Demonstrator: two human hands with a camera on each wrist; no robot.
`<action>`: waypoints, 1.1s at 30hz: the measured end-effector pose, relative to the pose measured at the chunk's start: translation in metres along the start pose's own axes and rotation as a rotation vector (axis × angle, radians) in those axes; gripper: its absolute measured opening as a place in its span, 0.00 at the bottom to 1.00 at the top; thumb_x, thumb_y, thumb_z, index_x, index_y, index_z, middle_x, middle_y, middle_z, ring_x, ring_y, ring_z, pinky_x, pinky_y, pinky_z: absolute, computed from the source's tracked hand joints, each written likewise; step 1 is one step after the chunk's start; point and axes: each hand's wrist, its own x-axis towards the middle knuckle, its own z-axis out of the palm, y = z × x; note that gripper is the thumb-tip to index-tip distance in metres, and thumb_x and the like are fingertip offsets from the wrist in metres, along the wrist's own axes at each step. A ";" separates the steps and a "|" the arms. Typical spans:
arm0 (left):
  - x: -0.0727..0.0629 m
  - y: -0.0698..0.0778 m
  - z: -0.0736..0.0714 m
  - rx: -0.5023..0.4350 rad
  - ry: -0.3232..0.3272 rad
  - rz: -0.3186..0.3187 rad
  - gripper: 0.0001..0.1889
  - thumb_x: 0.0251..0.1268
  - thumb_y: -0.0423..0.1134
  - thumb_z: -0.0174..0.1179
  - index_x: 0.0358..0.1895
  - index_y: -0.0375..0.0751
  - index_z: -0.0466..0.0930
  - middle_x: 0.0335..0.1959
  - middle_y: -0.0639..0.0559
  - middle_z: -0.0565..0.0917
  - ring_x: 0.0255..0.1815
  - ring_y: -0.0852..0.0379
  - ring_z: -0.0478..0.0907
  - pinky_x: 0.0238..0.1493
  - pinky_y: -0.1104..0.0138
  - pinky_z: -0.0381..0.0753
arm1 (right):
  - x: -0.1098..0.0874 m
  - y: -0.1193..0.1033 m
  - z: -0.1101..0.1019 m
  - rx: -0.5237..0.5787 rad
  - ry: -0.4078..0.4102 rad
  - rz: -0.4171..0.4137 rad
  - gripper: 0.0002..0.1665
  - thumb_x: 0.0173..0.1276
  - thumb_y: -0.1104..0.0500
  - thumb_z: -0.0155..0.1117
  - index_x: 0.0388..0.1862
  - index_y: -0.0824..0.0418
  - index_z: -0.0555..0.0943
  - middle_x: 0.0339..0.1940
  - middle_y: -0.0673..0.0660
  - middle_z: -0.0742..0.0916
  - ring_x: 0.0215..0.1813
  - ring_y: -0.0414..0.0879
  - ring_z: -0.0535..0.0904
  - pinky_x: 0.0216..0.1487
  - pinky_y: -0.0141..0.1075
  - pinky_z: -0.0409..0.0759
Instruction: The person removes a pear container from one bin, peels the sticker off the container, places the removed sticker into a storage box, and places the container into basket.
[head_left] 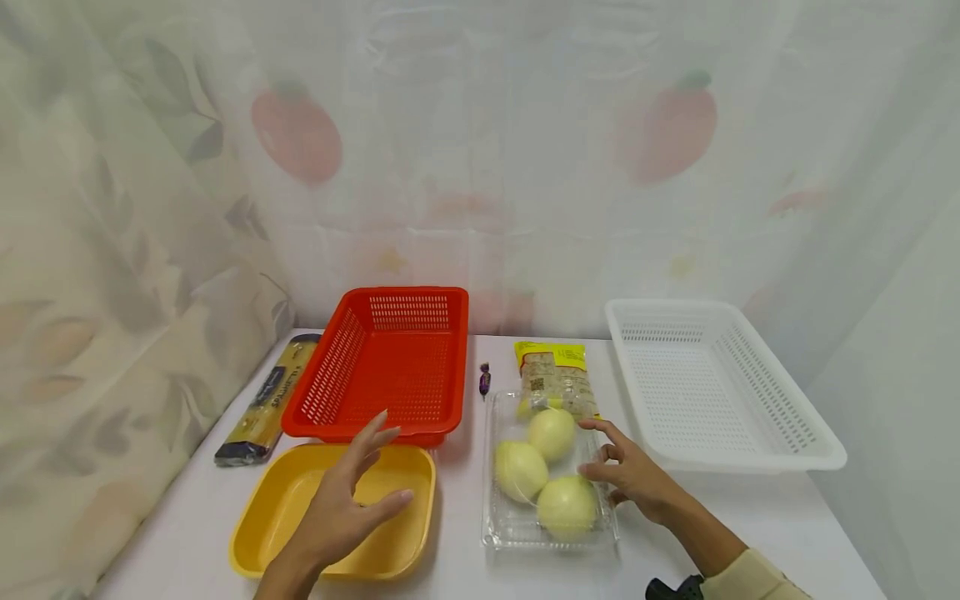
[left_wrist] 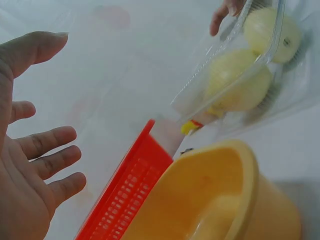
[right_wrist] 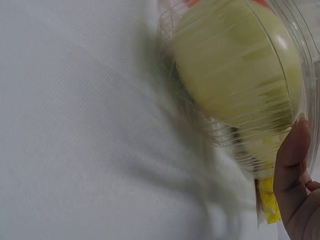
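Observation:
A clear plastic clamshell box with three pale, round, onion-like vegetables in it sits at the middle of the table. My right hand is at the box's right side, index finger extended and thumb near the rim. In the right wrist view the thumb overlaps the box's edge; firm contact cannot be told. My left hand hovers above the yellow basin, fingers spread and apart, with nothing in it. The left wrist view shows its open palm away from the box.
Behind the basin stands a red perforated basket. A white perforated basket is at the right. A yellow-and-clear food packet, a purple wrapped candy and a long spaghetti-like package lie on the table. Curtains border the back and left.

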 end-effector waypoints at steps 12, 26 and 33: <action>0.012 0.009 0.034 -0.101 -0.027 0.036 0.48 0.50 0.43 0.75 0.74 0.63 0.56 0.62 0.52 0.75 0.67 0.49 0.66 0.65 0.48 0.61 | -0.001 -0.004 0.003 -0.008 0.012 0.014 0.42 0.65 0.61 0.68 0.74 0.51 0.59 0.36 0.62 0.72 0.27 0.45 0.68 0.19 0.34 0.74; 0.018 0.010 0.079 -0.218 -0.042 0.055 0.45 0.50 0.42 0.74 0.72 0.61 0.61 0.61 0.48 0.75 0.64 0.42 0.68 0.63 0.44 0.61 | -0.001 0.001 0.001 -0.008 0.003 0.009 0.43 0.65 0.60 0.68 0.74 0.51 0.57 0.36 0.61 0.73 0.29 0.46 0.70 0.20 0.34 0.74; 0.023 0.009 0.094 -0.228 -0.051 0.032 0.44 0.51 0.45 0.73 0.73 0.56 0.61 0.60 0.46 0.75 0.61 0.42 0.70 0.62 0.45 0.65 | -0.003 -0.001 0.001 -0.006 -0.018 -0.015 0.43 0.66 0.60 0.67 0.74 0.52 0.57 0.35 0.61 0.73 0.30 0.47 0.70 0.20 0.35 0.74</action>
